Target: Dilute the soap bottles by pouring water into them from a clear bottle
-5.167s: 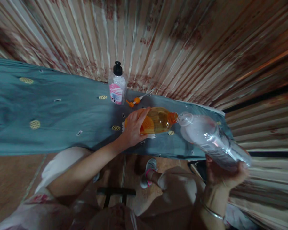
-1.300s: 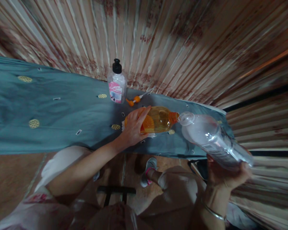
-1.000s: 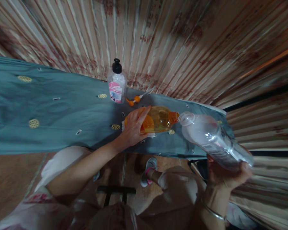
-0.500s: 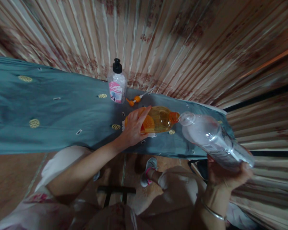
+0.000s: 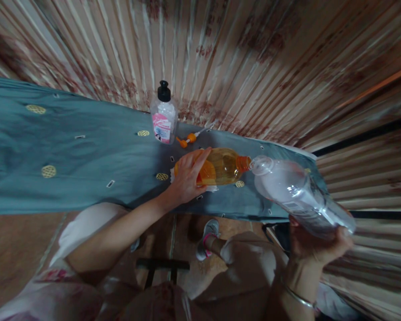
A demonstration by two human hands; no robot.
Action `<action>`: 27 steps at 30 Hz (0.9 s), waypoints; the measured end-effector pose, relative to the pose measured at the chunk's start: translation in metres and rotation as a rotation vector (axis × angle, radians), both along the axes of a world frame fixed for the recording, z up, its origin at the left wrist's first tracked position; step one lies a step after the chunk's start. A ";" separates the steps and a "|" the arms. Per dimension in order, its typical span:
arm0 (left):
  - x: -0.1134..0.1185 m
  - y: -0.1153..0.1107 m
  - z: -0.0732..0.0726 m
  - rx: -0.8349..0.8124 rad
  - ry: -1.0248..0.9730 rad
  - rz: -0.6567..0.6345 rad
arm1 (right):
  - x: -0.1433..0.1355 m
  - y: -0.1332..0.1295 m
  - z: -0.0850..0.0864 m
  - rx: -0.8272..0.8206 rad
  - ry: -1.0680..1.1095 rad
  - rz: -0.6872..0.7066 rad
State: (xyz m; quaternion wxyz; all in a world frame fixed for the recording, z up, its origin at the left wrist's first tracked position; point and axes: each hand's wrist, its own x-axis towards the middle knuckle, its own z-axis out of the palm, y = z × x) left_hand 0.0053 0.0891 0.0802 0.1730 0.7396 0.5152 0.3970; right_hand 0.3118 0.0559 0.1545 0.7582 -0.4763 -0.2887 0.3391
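Note:
My left hand is wrapped over the body of an amber plastic bottle, tilted on its side with its uncapped neck toward the right. In my right hand is a larger clear plastic bottle, gripped near its base from below. Its open mouth meets the mouth of the amber bottle, or lies just beside it. Behind my left hand lies an orange pump top with a thin pale tube. A clear bottle with a black cap and a pink label stands upright next to it.
A long blue-green cloth with yellow pineapple prints covers the narrow table. Pleated curtains hang right behind it and on the right side. White paper or cloth shows under the amber bottle. A dark bar stands below.
Hardly anything differs. Both bottles stay mouth to mouth in my hands, and the whole view has shifted very slightly.

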 end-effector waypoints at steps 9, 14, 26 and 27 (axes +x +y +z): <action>0.001 -0.001 0.001 0.016 0.002 -0.001 | -0.003 0.000 0.001 0.007 0.003 -0.012; 0.000 0.000 0.000 0.021 0.004 -0.001 | -0.001 0.001 0.000 0.025 0.004 -0.003; 0.001 0.000 0.000 0.012 0.013 0.005 | 0.001 0.000 0.000 0.035 -0.006 0.034; 0.001 0.000 0.000 0.016 0.015 0.004 | 0.001 0.000 0.000 0.037 -0.002 0.033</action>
